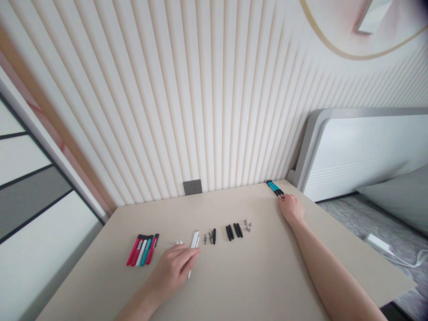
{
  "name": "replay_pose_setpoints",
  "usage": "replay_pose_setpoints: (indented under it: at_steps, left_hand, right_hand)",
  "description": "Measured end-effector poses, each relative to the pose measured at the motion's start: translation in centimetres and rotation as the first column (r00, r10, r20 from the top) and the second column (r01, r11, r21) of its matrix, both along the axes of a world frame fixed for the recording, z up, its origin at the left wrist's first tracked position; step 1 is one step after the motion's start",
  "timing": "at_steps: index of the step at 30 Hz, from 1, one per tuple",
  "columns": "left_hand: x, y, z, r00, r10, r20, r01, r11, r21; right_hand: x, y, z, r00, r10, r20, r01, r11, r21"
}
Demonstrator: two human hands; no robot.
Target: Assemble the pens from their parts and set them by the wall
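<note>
The left hand (172,269) lies palm down on the tabletop (254,278), its fingers loosely together and reaching over a small bunch of white plastic tubes (194,240). One white tube (190,273) projects from under the hand toward the near side; whether it is pinched cannot be told. The right hand (290,209) is rested toward the far right, with its fingers curled against the ends of a group of teal-and-black pens (274,188) lying at the far edge. No firm grip can be confirmed there either. Both forearms are stretched forward, well apart.

Between the hands, a row of parts is laid out: red, white and teal pens (142,249) at the left, then small white caps (179,242), black pen barrels (234,230) and small grey metal clips (247,225). All are judged light, stiff and smooth, and the round barrels are likely to roll. The pens and barrels would best be taken around the middle between finger and thumb, while the clips would need a careful fingertip pinch. A wall socket (192,187) is set just beyond the far edge, and a bed (361,151) stands to the right.
</note>
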State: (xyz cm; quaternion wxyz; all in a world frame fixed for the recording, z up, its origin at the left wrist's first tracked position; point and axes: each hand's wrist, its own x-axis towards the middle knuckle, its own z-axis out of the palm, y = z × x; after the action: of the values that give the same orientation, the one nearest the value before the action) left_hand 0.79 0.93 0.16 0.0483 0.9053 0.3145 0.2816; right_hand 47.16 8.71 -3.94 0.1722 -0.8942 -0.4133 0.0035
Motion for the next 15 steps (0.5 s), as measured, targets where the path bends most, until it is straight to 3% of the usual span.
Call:
replay_pose_setpoints:
  at_steps: [15]
  left_hand:
    - [0.01, -0.05, 0.16, 1.000, -0.017, -0.001, 0.017, 1.000, -0.016]
  right_hand:
    - [0.37, 0.66, -0.02, 0.999, -0.039, -0.001, 0.039, 0.999, -0.017]
